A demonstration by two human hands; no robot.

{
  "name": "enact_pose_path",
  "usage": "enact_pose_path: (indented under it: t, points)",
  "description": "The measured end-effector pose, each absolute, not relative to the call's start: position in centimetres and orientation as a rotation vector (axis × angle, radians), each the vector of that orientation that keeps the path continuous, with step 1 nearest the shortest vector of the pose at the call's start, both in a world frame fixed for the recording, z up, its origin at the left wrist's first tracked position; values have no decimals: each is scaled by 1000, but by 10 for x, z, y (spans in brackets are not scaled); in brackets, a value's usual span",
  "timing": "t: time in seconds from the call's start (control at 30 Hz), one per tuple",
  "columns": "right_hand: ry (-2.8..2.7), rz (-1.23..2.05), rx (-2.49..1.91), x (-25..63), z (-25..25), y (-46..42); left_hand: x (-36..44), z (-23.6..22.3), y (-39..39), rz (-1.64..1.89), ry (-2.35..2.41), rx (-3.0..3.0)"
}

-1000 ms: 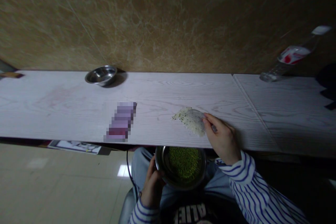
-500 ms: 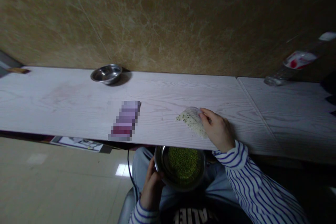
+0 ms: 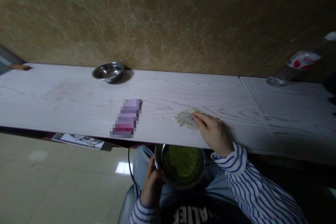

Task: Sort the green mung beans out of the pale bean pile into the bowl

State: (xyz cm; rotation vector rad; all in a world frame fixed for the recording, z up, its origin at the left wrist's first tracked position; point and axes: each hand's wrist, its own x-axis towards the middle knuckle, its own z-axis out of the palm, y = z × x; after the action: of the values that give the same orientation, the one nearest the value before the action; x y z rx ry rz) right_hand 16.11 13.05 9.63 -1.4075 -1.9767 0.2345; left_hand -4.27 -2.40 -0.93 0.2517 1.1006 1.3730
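My right hand (image 3: 214, 131) pinches a clear, thin piece of plastic (image 3: 185, 118) whose exact kind I cannot make out. It lies over a spread of white, rice-like grains (image 3: 194, 125) dotted with green beans on the tabletop. Down at my lap, a steel bowl (image 3: 181, 186) holds many small green mung beans (image 3: 183, 162). The fingers of my left hand (image 3: 152, 185) are closed on the bowl's left rim, with the thumb at its near side.
A smaller steel bowl (image 3: 108, 72) stands near the wall. A pixelated purple, phone-like object (image 3: 127, 117) lies left of the grains. On the right is a clear plastic bottle (image 3: 298, 63) with a red and white label. The table's front edge (image 3: 147, 141) runs just above the lap bowl.
My right hand has shifted slightly left, and the plastic now lies flatter over the grains. The heap has become a wider, rounder patch. My left hand and its bowl have stayed put.
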Motion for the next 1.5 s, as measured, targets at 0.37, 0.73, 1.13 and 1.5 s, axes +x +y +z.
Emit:
enact_pose_path:
  t: [0.37, 0.73, 1.13, 1.5]
  points:
    - [-1952, 320, -1332, 174, 107, 111, -38, 3, -22, 1364, 1036, 177]
    - [-1989, 257, -1322, 186, 104, 86, -38, -2, -21, 1314, 1082, 157]
    - [-1850, 262, -1447, 201, 97, 90, -39, 2, -20, 1302, 1061, 159]
    - [-1901, 349, -1392, 182, 103, 83, -39, 1, -22, 1345, 1040, 191]
